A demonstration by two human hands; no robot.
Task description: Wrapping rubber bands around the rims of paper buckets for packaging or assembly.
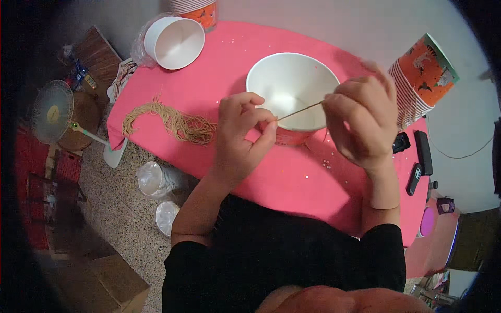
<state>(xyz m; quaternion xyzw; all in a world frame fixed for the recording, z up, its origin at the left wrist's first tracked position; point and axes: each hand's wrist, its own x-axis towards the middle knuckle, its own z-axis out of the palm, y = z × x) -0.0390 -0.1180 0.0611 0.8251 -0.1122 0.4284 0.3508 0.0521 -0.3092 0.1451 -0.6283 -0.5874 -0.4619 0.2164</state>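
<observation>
A thin tan string [300, 111] runs taut between my hands, over the near rim of a large white-lined paper tub [292, 73]. My left hand [240, 138] pinches one end between thumb and index finger, its other fingers loosely curled. Higher up, my right hand [365, 117] has its fingers closed around the other end. Through the fingers of that hand I cannot see exactly where the string stops. The tub stands upright, with a reddish outside showing below its rim. Left of my left hand lies a loose bundle of tan strings [177, 122].
Small white discs [326, 164] dot the pink tablecloth [292, 188]. A stack of orange patterned tubs [420, 78] leans at the right, near a black remote [414, 179]. Another stack [203, 14] and a tipped white tub [177, 44] occupy the far left. Plastic-wrapped tubs [151, 177] stand below.
</observation>
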